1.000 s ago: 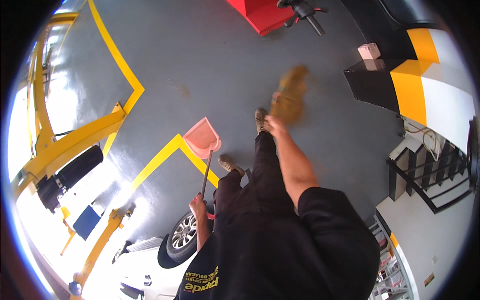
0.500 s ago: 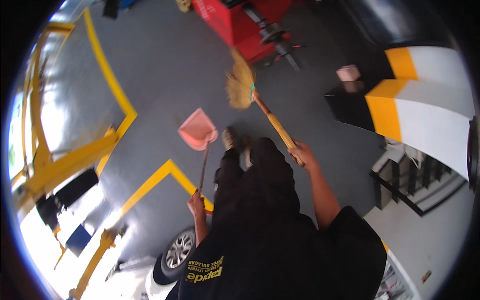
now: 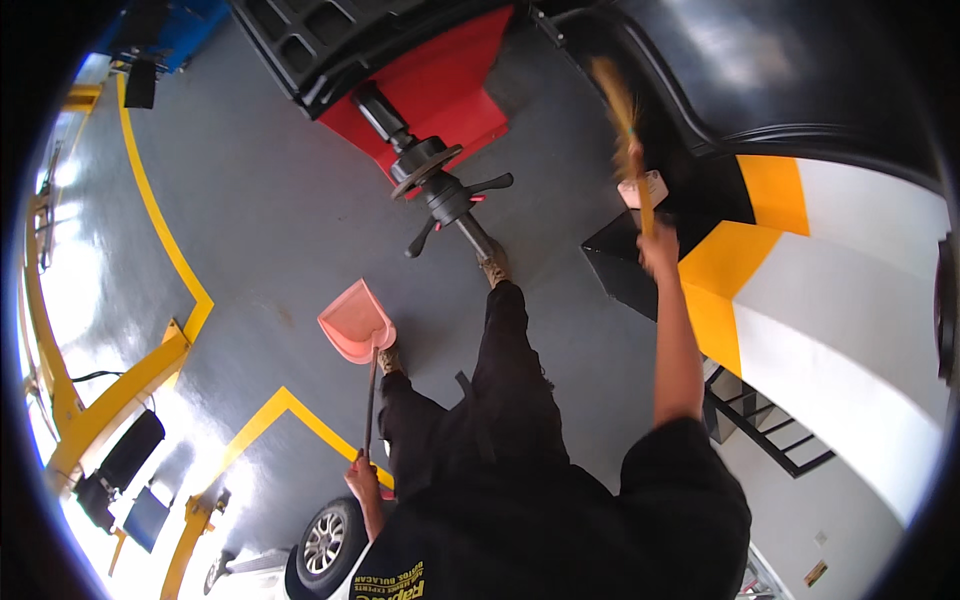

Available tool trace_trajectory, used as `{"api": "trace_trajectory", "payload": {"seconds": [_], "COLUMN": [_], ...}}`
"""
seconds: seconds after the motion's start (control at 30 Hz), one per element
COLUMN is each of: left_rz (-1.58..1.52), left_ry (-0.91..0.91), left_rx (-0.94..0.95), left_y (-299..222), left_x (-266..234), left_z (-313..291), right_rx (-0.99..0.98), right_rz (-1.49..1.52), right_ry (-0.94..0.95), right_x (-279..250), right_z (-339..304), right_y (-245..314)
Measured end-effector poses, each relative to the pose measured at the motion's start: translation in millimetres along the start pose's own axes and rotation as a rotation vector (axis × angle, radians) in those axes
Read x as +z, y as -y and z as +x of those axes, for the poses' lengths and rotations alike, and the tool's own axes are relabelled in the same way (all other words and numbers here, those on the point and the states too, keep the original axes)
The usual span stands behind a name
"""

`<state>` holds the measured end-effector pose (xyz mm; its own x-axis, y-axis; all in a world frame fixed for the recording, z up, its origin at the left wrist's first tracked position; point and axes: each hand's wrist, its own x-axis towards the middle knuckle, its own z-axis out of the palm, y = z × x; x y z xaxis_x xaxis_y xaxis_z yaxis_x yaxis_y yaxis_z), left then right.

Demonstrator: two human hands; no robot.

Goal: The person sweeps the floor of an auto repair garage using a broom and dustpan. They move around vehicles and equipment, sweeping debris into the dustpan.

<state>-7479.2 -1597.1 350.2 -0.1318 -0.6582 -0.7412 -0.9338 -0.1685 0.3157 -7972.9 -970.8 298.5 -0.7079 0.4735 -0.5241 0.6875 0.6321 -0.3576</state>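
My left hand (image 3: 364, 480) is closed round the handle of a pink long-handled dustpan (image 3: 358, 315), whose pan hangs low in front of my left foot. Out to the right, my right hand (image 3: 658, 250) grips the handle of a straw broom (image 3: 622, 110). The broom points away from me, its bristles smeared by motion in front of a black machine. Just behind the broom handle, a small pink box (image 3: 645, 188) rests on a black ledge (image 3: 625, 250).
Ahead stands a red and black machine (image 3: 440, 110), its black shaft with a winged nut (image 3: 447, 195) reaching toward my right foot. Yellow-and-white striped blocks (image 3: 725, 260) line the right. On the left are a yellow lift arm (image 3: 125, 400), yellow floor lines (image 3: 285, 400) and a car wheel (image 3: 328, 540).
I have stepped forward, closer to the red machine. The broom has swung right and up from over the floor toward the black ledge. The dustpan stays in my left hand.
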Motion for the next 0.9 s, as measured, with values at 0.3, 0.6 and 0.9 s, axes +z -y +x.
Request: {"api": "trace_trajectory", "payload": {"seconds": [0.3,0.6,0.9], "left_rz": [0.233,0.074,-0.102], "left_ry": [-0.081,-0.050,-0.044], "left_rx": [-0.035,-0.150,-0.190], "left_y": [-113,-133,-146], "left_x": [119,172,207], "left_z": [-130,-141,-144], "right_rx": [-0.038,0.143,-0.131], "right_rz": [-0.261,0.171,-0.190], "right_ry": [0.259,0.505,0.118], "right_x": [185,7,-68], "right_z": [138,12,190], "right_y": [49,27,34]}}
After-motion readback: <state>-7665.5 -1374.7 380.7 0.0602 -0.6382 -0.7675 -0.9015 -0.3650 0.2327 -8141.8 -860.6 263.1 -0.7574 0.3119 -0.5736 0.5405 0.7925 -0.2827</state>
